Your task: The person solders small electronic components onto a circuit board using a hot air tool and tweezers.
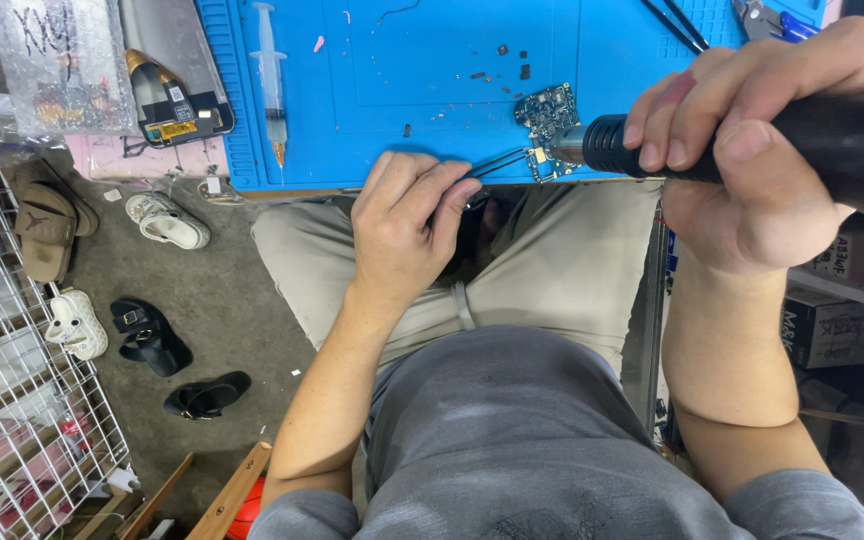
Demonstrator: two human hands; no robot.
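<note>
My right hand [762,150] grips a thick black hot-air tool [832,140]; its metal nozzle [567,145] points at a small blue circuit board [548,110] near the front edge of a blue work mat [402,90]. My left hand [407,225] pinches thin metal tweezers [497,163], whose tips reach the board's lower edge right by the nozzle. Several tiny dark components [512,60] lie scattered on the mat beyond the board.
A syringe [272,80] lies on the mat's left side. More tweezers [677,25] and a blue-handled tool [772,20] sit at the far right. Bagged parts [62,65] lie left. Below, shoes and sandals [152,335] litter the floor beside a wire rack [22,400]. Cardboard boxes [837,320] stand right.
</note>
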